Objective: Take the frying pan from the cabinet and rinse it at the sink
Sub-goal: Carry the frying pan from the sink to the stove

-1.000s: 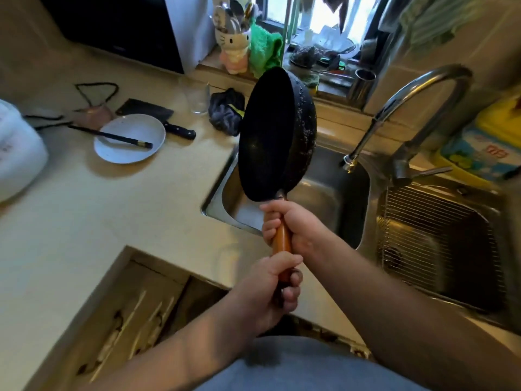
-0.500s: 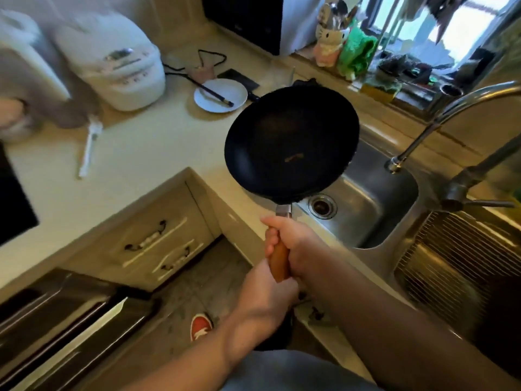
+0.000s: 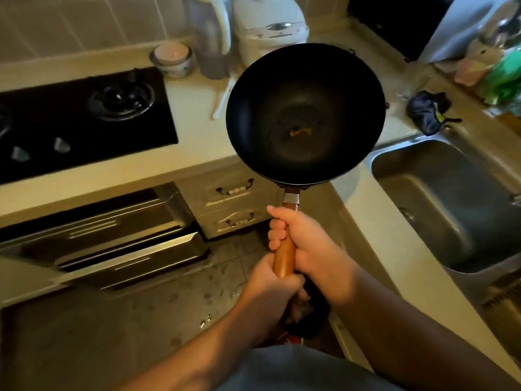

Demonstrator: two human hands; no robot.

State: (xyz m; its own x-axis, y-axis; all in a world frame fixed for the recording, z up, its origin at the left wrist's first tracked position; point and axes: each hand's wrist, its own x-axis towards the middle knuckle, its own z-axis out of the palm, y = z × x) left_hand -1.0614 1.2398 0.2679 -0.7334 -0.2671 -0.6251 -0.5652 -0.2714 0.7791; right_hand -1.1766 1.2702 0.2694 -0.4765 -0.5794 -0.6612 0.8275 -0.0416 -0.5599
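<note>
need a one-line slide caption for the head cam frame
Both hands, left hand below right hand, grip the frying pan by its wooden handle, held between stove and sink.

The frying pan (image 3: 305,112) has turned from edge-on to face-up, its dark inside with a small brown speck now open to view. It has swung from above the sink (image 3: 439,204), now at three o'clock, to above the desk (image 3: 197,153) corner. The stove (image 3: 81,122) has come in at nine o'clock.

Stove (image 3: 84,119) left on counter (image 3: 197,148); sink (image 3: 451,204) right; frying pan (image 3: 306,114) between, above drawers (image 3: 234,204).
</note>
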